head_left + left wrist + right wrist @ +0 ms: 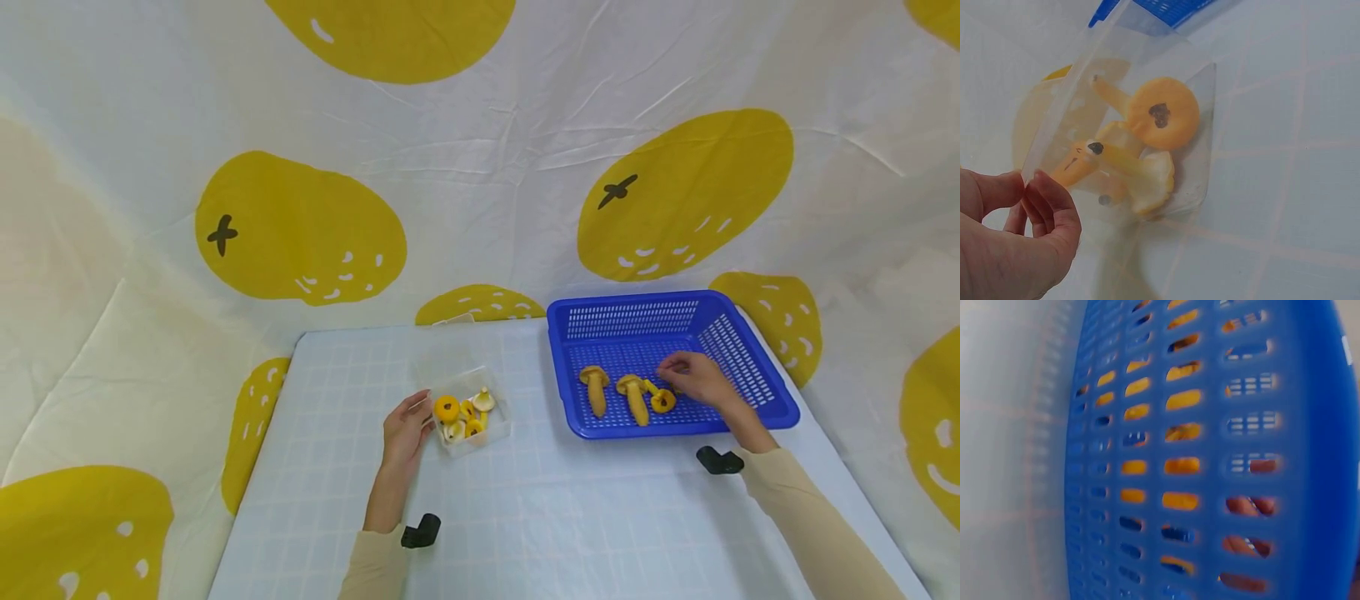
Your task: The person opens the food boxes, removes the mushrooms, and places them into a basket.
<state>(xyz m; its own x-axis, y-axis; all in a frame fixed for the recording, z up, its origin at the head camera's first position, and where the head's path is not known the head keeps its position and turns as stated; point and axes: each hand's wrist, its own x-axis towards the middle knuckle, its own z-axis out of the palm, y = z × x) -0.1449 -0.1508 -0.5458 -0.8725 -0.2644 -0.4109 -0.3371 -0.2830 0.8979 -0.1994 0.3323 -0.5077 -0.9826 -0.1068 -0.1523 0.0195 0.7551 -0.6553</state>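
My left hand (405,429) pinches the rim of a clear plastic box (1200,187) between thumb and fingers. Inside the box lie several yellow and whitish mushrooms (1163,112), one with a dark spot on its round cap. My right hand (697,379) reaches over the right part of a blue slotted basket (558,367), fingers bent downward. Beside its fingertips lies a small yellow mushroom (663,401); two tan mushrooms (636,398) with thick stems lie farther left. The basket wall hides most of that hand in the right wrist view, and I cannot tell whether its fingers hold anything.
The box's transparent lid (442,350) extends behind it toward the back edge. A pale blue checked cloth (547,517) covers the table. White fabric with large yellow fruit prints (300,225) hangs close behind the table and at its sides.
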